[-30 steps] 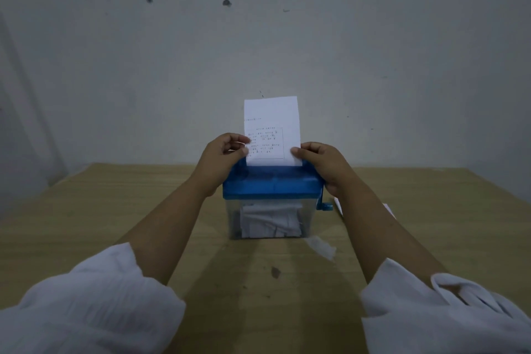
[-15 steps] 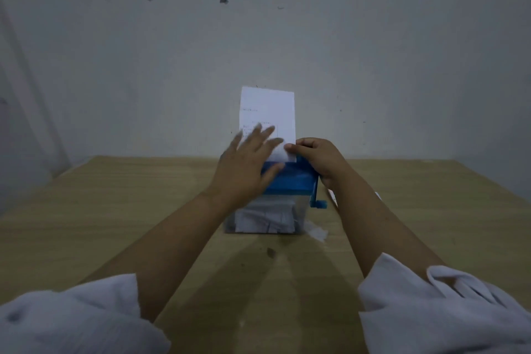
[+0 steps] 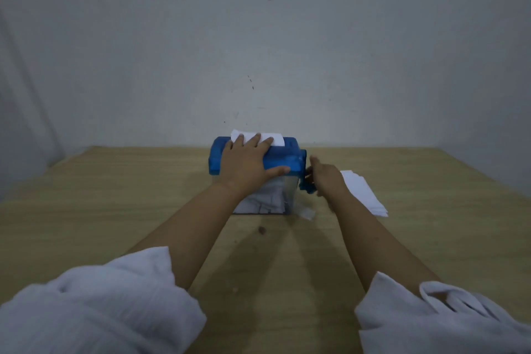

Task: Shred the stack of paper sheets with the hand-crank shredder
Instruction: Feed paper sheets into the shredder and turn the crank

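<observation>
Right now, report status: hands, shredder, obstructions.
Left hand flat on shredder top. Right hand grips crank. Sheet low in slot, top strip showing. Nothing blocking; stack waits right.

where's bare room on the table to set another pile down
Bare table left of the shredder out to the wall, and right of the paper stack. Crowded between shredder and stack: the right hand grips the crank.

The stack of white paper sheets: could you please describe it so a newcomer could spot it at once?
On the pale wooden table, find the blue-lidded clear plastic hand-crank shredder near the wall. The stack of white paper sheets lies right of it, beyond the right hand at the blue crank. Unlike the white sheet in the slot, it lies flat.
</observation>
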{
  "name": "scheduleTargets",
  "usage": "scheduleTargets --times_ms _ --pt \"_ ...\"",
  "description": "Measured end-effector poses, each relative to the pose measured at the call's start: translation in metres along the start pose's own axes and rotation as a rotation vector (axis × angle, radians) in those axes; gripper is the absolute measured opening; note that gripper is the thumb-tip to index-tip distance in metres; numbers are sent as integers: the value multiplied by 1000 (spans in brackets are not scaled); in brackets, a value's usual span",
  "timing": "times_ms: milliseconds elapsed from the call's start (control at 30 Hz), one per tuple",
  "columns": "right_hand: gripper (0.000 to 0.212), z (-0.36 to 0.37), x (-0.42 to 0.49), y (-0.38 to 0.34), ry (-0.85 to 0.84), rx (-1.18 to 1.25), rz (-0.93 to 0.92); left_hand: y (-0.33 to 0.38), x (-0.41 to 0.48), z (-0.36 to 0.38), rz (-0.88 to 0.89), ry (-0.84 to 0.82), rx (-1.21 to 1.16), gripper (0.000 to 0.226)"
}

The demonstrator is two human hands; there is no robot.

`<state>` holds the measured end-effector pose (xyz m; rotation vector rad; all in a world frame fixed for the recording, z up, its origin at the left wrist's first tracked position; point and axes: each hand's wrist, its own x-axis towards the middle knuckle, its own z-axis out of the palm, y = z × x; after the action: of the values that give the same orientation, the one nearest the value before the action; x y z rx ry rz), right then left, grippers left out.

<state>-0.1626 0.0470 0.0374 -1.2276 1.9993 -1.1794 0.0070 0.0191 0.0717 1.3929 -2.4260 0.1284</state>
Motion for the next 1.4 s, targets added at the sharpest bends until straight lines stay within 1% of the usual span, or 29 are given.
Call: scheduleTargets --times_ms 67,100,167,233,333,400,533,667,800,933,1033,1100,1233,1333,1400 --pt "45 -1 -5 5 -20 -256 -61 1 -1 1 -13 15 -7 79" --pt "44 -1 -8 9 -1 -273 -93 1 -1 2 -16 20 -15 79" --pt "33 4 -14 14 50 -145 -114 0 -1 2 -24 19 -33 79" --pt "22 10 -22 18 122 78 -87 1 -1 2 -32 7 -43 75" --pt "13 16 -35 18 206 398 -134 3 1 -1 -39 -9 -36 70" --pt "11 15 -41 20 198 547 -188 4 1 -1 -39 -11 -31 69" --pt "14 19 -50 32 155 664 -261 4 0 2 -28 14 -20 68" --pt "15 18 -49 17 225 752 -365 3 3 3 -19 24 -4 67" --pt "14 19 -41 13 276 704 -406 3 4 5 -12 25 -4 66" --pt "10 25 -43 14 316 742 -419 0 4 5 16 44 -31 65" --pt "7 20 -39 -1 334 784 -460 -3 2 7 46 69 -44 65" --pt "9 9 -24 -19 337 736 -484 -5 1 7 59 75 -66 65" --pt "26 -12 11 -42 274 575 -398 -4 -1 7 72 78 -65 66" --pt "32 -14 34 -44 255 482 -343 -5 -2 8 73 95 -62 66" --pt "34 -10 47 -45 271 454 -287 -6 -1 9 77 110 -62 66"
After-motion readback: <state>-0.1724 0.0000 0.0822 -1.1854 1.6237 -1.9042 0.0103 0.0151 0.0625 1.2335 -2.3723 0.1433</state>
